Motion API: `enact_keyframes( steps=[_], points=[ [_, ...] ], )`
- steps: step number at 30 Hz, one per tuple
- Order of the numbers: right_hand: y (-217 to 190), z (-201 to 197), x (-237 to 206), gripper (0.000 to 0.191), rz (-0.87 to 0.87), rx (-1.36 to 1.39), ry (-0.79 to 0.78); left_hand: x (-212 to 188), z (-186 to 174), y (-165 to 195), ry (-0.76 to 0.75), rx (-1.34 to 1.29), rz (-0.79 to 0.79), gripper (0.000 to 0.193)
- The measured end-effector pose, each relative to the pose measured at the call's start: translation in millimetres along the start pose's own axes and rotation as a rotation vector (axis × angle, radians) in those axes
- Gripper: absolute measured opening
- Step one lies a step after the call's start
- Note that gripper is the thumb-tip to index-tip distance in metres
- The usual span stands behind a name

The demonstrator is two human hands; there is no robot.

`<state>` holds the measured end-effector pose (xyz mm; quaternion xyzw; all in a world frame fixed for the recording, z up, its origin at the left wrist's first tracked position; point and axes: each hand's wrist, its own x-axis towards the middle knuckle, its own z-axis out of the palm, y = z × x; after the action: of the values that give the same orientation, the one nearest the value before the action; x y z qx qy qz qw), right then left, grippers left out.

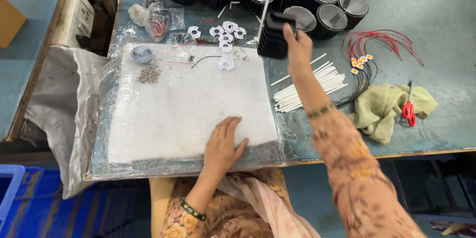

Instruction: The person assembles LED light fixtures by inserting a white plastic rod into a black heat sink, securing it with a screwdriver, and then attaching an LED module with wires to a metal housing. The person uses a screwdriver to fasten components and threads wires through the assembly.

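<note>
Left of centre, small metal balls (148,74) lie on the white foam pad (168,114). Left hand (223,144) rests flat on the pad's lower right edge, fingers spread, holding nothing. Upper centre, right hand (299,49), arm stretched forward, is clamped on a black finned housing (274,34) raised above the table. Housing looks rigid and fairly heavy; the ribbed sides offer sure grip. White tubes (312,84), red scissors (408,110) further right.
</note>
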<state>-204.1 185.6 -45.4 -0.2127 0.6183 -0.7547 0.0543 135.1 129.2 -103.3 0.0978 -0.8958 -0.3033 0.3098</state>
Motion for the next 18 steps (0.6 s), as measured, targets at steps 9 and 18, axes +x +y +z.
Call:
enact_keyframes(
  steps=[9, 18],
  points=[
    [21, 92, 73, 0.040, -0.278, -1.139, 0.085, 15, -2, 0, -0.141, 0.041, -0.089, 0.056],
    [87, 105, 95, 0.030, -0.796, -1.322, 0.021, 23, 3, -3, -0.248, 0.080, -0.127, 0.049]
  ],
)
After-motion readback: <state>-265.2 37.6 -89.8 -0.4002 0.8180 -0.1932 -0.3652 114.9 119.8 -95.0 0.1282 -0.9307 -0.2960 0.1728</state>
